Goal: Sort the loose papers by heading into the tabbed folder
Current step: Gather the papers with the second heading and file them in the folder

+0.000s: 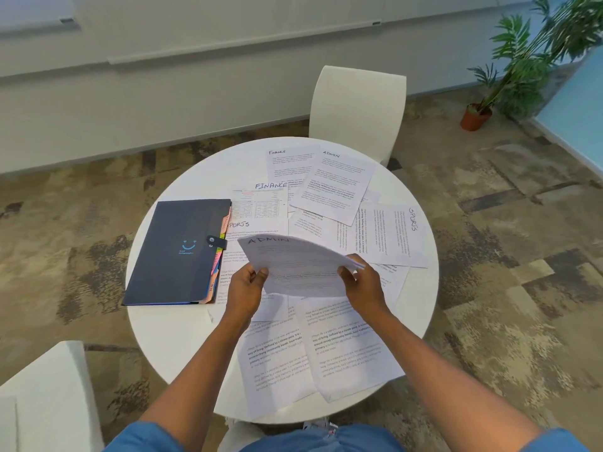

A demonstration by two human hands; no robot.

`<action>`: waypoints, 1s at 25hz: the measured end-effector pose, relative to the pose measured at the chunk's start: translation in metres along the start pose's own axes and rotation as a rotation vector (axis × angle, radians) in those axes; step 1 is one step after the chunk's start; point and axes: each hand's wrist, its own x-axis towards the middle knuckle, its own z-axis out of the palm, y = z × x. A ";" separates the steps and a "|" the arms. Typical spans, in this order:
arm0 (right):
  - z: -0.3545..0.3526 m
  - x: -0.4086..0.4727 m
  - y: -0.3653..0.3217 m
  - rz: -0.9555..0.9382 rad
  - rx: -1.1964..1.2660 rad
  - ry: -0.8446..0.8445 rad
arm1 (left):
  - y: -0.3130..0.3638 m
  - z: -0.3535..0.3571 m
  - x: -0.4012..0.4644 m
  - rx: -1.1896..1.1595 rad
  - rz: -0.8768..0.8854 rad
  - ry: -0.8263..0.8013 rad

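Above the middle of the round white table I hold a thin stack of papers headed ADMIN. My left hand grips its left edge and my right hand grips its right edge. The dark tabbed folder lies closed on the table's left side, coloured tabs showing along its right edge. Loose sheets cover the rest: two headed FINANCE, one ADMIN, two SPORTS, and more near me whose headings are hidden.
A white chair stands behind the table, another chair at my near left. A potted plant stands on the patterned carpet at the far right. A white wall runs along the back.
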 end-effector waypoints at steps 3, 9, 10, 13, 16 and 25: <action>0.004 -0.002 -0.003 0.057 0.021 0.026 | 0.003 0.004 -0.003 -0.014 0.061 0.057; 0.007 -0.004 0.011 0.079 -0.104 0.012 | -0.006 0.008 -0.003 0.071 0.029 0.021; 0.005 -0.003 0.013 0.076 -0.122 0.013 | -0.007 0.008 -0.003 0.101 0.021 0.027; 0.001 -0.001 0.008 0.052 -0.116 0.048 | -0.003 0.008 -0.003 0.097 0.047 0.073; -0.001 -0.001 0.008 0.033 -0.095 0.055 | 0.001 0.010 -0.003 0.099 0.041 0.074; -0.003 -0.004 0.004 0.043 -0.046 0.052 | 0.000 0.005 -0.001 0.119 0.092 0.091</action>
